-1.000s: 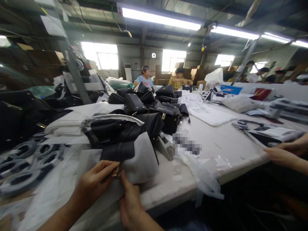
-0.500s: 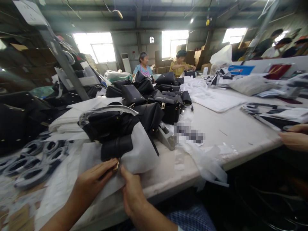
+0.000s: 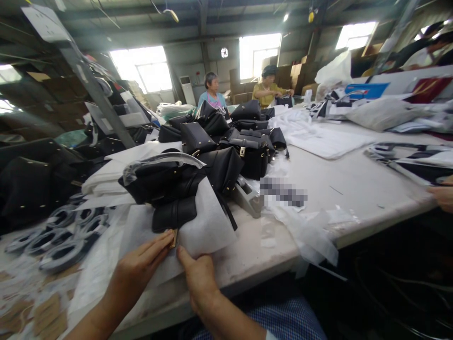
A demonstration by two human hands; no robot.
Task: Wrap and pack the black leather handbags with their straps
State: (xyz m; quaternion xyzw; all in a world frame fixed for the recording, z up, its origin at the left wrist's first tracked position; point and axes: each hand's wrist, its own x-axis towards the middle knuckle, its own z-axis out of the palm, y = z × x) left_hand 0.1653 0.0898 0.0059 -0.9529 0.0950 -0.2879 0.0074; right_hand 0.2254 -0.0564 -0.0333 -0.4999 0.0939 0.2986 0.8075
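Observation:
A black handbag (image 3: 152,184) lies on the table in front of me, its handle (image 3: 170,158) wrapped in clear film. From it a black flap (image 3: 173,214) reaches towards me over a white paper sheet (image 3: 208,226). At the flap's near end is a small gold clasp (image 3: 173,238). My left hand (image 3: 141,262) presses its closed fingers on that clasp. Close on its right, my right hand (image 3: 200,274) has its thumb on the near edge of the paper; its other fingers are mostly hidden underneath.
More black bags (image 3: 212,137) are heaped behind. Wrapped handle rolls (image 3: 63,252) lie at left by stacked white sheets (image 3: 102,182). A grey tape dispenser (image 3: 251,200) and crumpled plastic (image 3: 314,241) are on the right. A co-worker's hand (image 3: 442,193) is at the right edge; two people sit opposite.
The view has shifted slightly, so the table's things appear a little further right. Both hands keep their places at the clasp and the paper. The co-worker's hand shows less at the right edge.

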